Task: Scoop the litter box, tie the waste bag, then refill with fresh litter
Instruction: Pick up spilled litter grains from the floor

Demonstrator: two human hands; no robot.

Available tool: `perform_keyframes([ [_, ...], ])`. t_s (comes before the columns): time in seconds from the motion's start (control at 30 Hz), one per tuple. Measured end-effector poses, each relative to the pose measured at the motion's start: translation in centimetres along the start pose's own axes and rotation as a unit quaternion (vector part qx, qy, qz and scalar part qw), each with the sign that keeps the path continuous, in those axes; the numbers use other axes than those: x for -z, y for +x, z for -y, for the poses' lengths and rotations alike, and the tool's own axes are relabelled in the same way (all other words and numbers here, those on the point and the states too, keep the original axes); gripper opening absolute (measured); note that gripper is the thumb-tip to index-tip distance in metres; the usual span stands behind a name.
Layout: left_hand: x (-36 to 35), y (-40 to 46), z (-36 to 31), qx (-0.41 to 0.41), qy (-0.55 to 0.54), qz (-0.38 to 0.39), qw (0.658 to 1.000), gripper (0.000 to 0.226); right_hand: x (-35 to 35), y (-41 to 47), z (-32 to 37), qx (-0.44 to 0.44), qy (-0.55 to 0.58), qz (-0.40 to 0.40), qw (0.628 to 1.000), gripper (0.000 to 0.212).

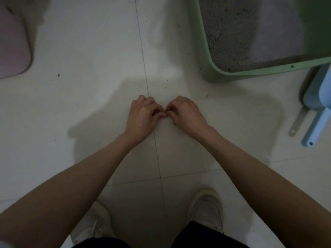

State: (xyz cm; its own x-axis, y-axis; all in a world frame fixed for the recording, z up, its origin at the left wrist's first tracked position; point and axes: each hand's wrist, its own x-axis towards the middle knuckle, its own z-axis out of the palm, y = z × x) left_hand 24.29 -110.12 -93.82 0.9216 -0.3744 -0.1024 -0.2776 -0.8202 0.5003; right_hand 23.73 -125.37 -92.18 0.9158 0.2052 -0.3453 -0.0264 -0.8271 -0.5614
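Head view is directed down at a pale tiled floor [89, 104], where both bare forearms are stretched forward to the middle of the frame. The left hand [144, 114] and the right hand [184, 113] are brought together there, fingertips nearly touching, with the fingers of each curled inward as if something small is pinched between them; what is held, if anything, cannot be made out, since it is too small and dim. A green litter box [211, 65] is seen at the upper right of the frame, standing on the floor, with grey litter [238, 33] spread inside it. Just beside the box, at the right edge, a light blue scoop [318, 111] is laid on the floor with its handle pointing toward the bottom of the frame, and a grey flat handle [297, 122] lies next to it. A pink rounded object [12, 51] is partly shown at the upper left edge. Two white shoes [206, 210] are visible at the bottom of the frame, and dark specks are scattered over the tiles near the hands.
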Motion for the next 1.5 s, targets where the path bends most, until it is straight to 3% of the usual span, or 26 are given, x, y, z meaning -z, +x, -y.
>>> perform_keyframes([
  [0.17,0.2,0.3,-0.2,-0.03,0.069,0.022,0.997,0.021,0.1,0.4,0.5,0.026,-0.078,0.034,0.996,0.022],
  [0.23,0.6,0.3,-0.2,0.002,0.047,0.026,0.999,0.019,0.0,0.3,0.5,0.019,-0.072,0.03,0.997,0.021],
  [0.3,1.6,0.5,-0.6,0.101,-0.099,0.021,0.99,0.015,0.4,-0.2,0.5,-0.049,0.064,-0.013,0.997,0.018],
  [0.33,2.6,0.6,-0.9,0.172,-0.227,0.037,0.958,0.014,0.8,-0.7,0.4,-0.102,0.188,-0.032,0.976,0.015],
  [0.37,3.7,0.7,-1.3,0.227,-0.372,0.056,0.898,0.015,1.4,-1.4,0.2,-0.144,0.343,-0.039,0.927,0.014],
  [0.43,5.4,0.9,-1.5,0.267,-0.583,0.066,0.764,0.018,2.3,-2.5,-0.1,-0.184,0.625,-0.023,0.758,0.019],
  [0.47,6.1,1.0,-1.4,0.268,-0.626,0.067,0.729,0.018,2.6,-2.9,-0.2,-0.189,0.705,-0.013,0.683,0.02],
  [0.5,6.6,1.2,-1.4,0.265,-0.639,0.071,0.719,0.017,2.8,-3.1,-0.3,-0.189,0.742,-0.006,0.643,0.02],
  [0.53,7.1,1.4,-1.5,0.263,-0.635,0.077,0.722,0.016,3.0,-3.2,-0.2,-0.181,0.752,-0.002,0.634,0.02],
  [0.6,7.3,1.4,-1.5,0.272,-0.609,0.096,0.738,0.015,3.1,-3.1,0.3,-0.157,0.733,-0.001,0.662,0.021],
  [0.73,6.4,1.0,-1.2,0.301,-0.536,0.123,0.779,0.015,2.8,-2.7,1.0,-0.146,0.619,-0.01,0.772,0.027],
  [0.77,6.0,0.8,-1.2,0.301,-0.497,0.119,0.805,0.013,2.6,-2.6,0.9,-0.156,0.589,-0.014,0.793,0.026],
  [0.87,4.3,0.5,-1.0,0.229,-0.242,0.093,0.938,0.01,1.7,-2.8,0.6,-0.182,0.413,-0.042,0.891,0.016],
  [0.97,2.6,0.2,-1.3,0.172,-0.13,0.095,0.972,0.019,0.4,-3.6,0.3,-0.168,0.204,-0.046,0.963,0.011],
  [1.13,1.1,0.6,-1.7,0.135,-0.092,0.072,0.984,0.031,-1.3,-4.5,0.0,-0.149,0.127,-0.047,0.979,0.019],
  [1.37,0.6,1.0,-1.9,0.096,-0.087,0.061,0.99,0.01,-2.0,-3.9,0.7,-0.137,0.075,-0.046,0.987,0.019],
  [1.5,0.2,0.6,-1.9,0.06,-0.042,0.058,0.996,0.013,-1.7,-3.5,0.8,-0.129,0.041,-0.021,0.991,0.022],
])
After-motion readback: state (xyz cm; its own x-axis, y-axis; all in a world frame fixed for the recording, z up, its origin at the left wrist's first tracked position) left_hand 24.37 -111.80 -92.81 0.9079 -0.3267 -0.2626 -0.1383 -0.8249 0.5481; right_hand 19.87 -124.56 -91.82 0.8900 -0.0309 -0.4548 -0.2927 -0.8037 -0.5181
